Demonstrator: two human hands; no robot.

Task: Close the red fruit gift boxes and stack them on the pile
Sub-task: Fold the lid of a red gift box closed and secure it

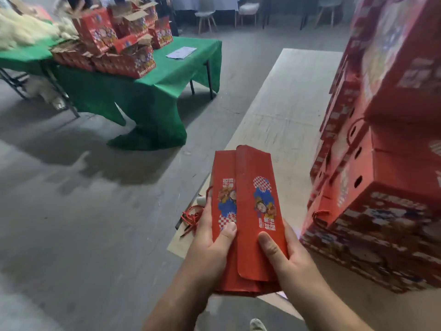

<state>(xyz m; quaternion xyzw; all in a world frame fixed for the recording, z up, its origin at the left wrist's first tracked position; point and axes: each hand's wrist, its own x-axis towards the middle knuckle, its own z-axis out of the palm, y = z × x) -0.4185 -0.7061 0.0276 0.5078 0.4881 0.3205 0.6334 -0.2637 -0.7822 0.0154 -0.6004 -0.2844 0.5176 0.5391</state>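
1. Pile of red boxes (386, 177) at right – blurred, cut off by frame top & right edge; print hard to read.
2. Open boxes (124, 39) on the green tabletop (167, 75), far left – blurry.
3. Red gift box (248, 211) held mid-frame, flaps folded over, just beside the pile; its underside hidden.
4. Left hand (210, 244) & right hand (288, 256) – each grip curled round a box side, thumbs pressed on top.
5. Red cord handle (191, 217) dangles at the left hand.

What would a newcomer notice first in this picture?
First, the red box at the bottom centre, gripped at its near end by the left hand and the right hand, thumbs on its top flaps. Next, the tall pile of red boxes on the right. Far left, a green table holds open boxes.
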